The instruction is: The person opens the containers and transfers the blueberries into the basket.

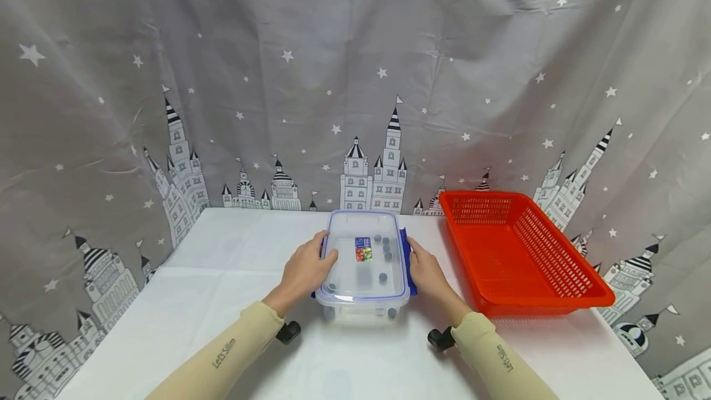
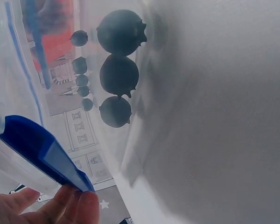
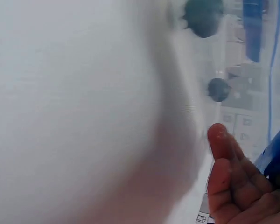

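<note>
A clear plastic food container (image 1: 363, 313) with a clear lid (image 1: 344, 276) sits on the table, a small label on the lid. Round dark blueberries (image 2: 119, 74) lie inside, some against the wall. My left hand (image 1: 305, 271) is at the container's left side, its thumb over the lid's edge. In the left wrist view its fingertips hold the end of a blue latch (image 2: 37, 149) that is flared outward. At the opposite side my right hand (image 1: 430, 270) grips the other blue latch (image 1: 407, 261); its fingers (image 3: 220, 142) reach under it, beside the container wall.
To the right stands a red plastic basket (image 1: 478, 258) with slotted sides, close to my right forearm. A white cloth covers the table (image 1: 233, 289). Behind it hangs a grey curtain (image 1: 311, 91) printed with stars and castles.
</note>
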### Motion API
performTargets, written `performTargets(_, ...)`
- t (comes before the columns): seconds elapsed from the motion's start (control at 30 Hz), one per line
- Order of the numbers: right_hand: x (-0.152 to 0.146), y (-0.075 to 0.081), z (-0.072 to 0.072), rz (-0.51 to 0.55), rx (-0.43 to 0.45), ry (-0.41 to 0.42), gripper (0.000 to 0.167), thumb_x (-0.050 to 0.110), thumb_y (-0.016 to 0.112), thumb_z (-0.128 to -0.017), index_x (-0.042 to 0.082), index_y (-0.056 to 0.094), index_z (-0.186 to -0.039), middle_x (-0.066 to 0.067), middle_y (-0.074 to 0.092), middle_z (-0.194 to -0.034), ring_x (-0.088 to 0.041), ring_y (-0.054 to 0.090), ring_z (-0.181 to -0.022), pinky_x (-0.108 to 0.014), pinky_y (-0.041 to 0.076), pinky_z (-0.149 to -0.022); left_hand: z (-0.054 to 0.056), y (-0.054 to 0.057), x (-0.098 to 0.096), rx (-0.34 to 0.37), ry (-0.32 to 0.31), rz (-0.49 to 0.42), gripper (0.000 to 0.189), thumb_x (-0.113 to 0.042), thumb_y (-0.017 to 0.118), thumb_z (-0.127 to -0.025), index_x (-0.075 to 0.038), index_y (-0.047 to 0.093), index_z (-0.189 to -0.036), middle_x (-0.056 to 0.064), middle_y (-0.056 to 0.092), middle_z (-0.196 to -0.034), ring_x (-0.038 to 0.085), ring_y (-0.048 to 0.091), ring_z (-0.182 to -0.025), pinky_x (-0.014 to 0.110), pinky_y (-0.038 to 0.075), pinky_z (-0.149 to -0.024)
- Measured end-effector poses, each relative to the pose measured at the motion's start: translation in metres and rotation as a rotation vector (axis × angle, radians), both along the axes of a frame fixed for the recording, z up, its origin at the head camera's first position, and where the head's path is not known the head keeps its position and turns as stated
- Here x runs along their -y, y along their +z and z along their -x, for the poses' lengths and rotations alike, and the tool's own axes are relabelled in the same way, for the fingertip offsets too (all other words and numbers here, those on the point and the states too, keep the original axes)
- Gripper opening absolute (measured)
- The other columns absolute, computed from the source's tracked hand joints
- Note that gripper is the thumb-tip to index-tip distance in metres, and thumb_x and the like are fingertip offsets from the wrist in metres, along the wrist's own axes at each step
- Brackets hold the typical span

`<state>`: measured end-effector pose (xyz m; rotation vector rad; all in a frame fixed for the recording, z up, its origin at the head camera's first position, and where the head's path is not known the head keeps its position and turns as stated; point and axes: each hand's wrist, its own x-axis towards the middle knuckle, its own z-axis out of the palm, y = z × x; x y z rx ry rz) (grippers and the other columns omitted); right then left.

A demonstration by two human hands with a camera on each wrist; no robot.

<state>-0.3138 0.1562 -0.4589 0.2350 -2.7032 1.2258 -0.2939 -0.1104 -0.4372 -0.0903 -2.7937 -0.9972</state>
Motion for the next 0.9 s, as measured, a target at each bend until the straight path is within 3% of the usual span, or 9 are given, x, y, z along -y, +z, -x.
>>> performTargets(0.07, 0.000, -0.004, 0.000, -0.009, 0.022, 0.016, 0.047, 0.007, 0.040, -0.103, -0.002, 0.046, -0.149, -0.025, 0.059, -0.137, -0.035, 0.062, -0.110, -0.052, 0.046, -0.103, 0.000, 0.000, 0.001, 0.009, 0.004, -0.010, 0.064, -0.040, 0.054, -0.099, -0.012, 0.040, -0.154, 0.018, 0.056, -0.144, 0.039, 0.056, -0.129, 0.056, 0.045, -0.102)
performTargets(0.13, 0.000, -0.005, 0.000, -0.011, 0.036, 0.019, 0.046, 0.008, 0.040, -0.103, -0.001, 0.049, -0.147, -0.024, 0.061, -0.135, -0.033, 0.062, -0.108, -0.051, 0.046, -0.102, 0.000, -0.001, 0.001, 0.019, 0.002, -0.022, 0.065, -0.040, 0.053, -0.099, -0.010, 0.039, -0.154, 0.018, 0.055, -0.145, 0.038, 0.056, -0.128, 0.056, 0.046, -0.102)
performTargets(0.3, -0.002, 0.004, -0.001, 0.058, 0.080, -0.019, 0.044, 0.017, 0.039, -0.105, 0.002, 0.055, -0.144, -0.018, 0.060, -0.140, -0.036, 0.054, -0.132, -0.053, 0.036, -0.113, -0.001, 0.001, 0.000, 0.038, 0.005, -0.032, 0.068, -0.043, 0.052, -0.099, -0.004, 0.039, -0.153, 0.019, 0.058, -0.141, 0.037, 0.059, -0.125, 0.054, 0.048, -0.100)
performTargets(0.43, 0.002, 0.011, -0.001, 0.090, 0.077, -0.055, 0.047, 0.031, 0.041, -0.107, 0.005, 0.057, -0.142, -0.015, 0.058, -0.143, -0.035, 0.050, -0.137, -0.052, 0.034, -0.115, 0.000, 0.001, 0.001, 0.037, 0.030, 0.009, 0.067, -0.044, 0.052, -0.097, 0.001, 0.047, -0.147, 0.018, 0.062, -0.123, 0.031, 0.061, -0.107, 0.049, 0.052, -0.089)
performTargets(0.53, 0.008, 0.015, -0.001, 0.045, 0.073, -0.051, 0.053, 0.037, 0.048, -0.104, 0.001, 0.056, -0.143, -0.019, 0.060, -0.139, -0.037, 0.056, -0.128, -0.051, 0.041, -0.109, 0.002, 0.000, 0.002, 0.035, 0.034, 0.018, 0.064, -0.044, 0.052, -0.097, 0.003, 0.054, -0.141, 0.016, 0.059, -0.112, 0.027, 0.056, -0.095, 0.045, 0.052, -0.082)
performTargets(0.67, 0.015, 0.016, -0.002, -0.037, 0.050, -0.016, 0.056, 0.032, 0.057, -0.100, -0.004, 0.054, -0.142, -0.022, 0.063, -0.122, -0.034, 0.061, -0.108, -0.048, 0.050, -0.096, 0.004, -0.004, 0.001, 0.039, 0.006, -0.029, 0.061, -0.043, 0.049, -0.099, 0.003, 0.058, -0.138, 0.015, 0.058, -0.115, 0.026, 0.054, -0.099, 0.044, 0.050, -0.086)
performTargets(0.77, 0.017, 0.016, -0.003, -0.070, 0.036, -0.022, 0.055, 0.030, 0.058, -0.099, -0.008, 0.054, -0.140, -0.023, 0.061, -0.115, -0.032, 0.057, -0.102, -0.048, 0.048, -0.093, 0.005, -0.006, 0.001, 0.037, -0.013, -0.060, 0.060, -0.041, 0.049, -0.099, 0.004, 0.057, -0.138, 0.016, 0.059, -0.118, 0.028, 0.054, -0.104, 0.045, 0.050, -0.091)
performTargets(0.9, 0.017, 0.015, -0.004, -0.079, 0.052, -0.034, 0.059, 0.031, 0.056, -0.100, -0.010, 0.050, -0.142, -0.025, 0.058, -0.117, -0.033, 0.053, -0.104, -0.050, 0.045, -0.096, 0.005, -0.007, 0.001, 0.016, -0.010, -0.070, 0.060, -0.040, 0.051, -0.098, 0.005, 0.057, -0.137, 0.018, 0.060, -0.122, 0.031, 0.056, -0.109, 0.048, 0.049, -0.096)
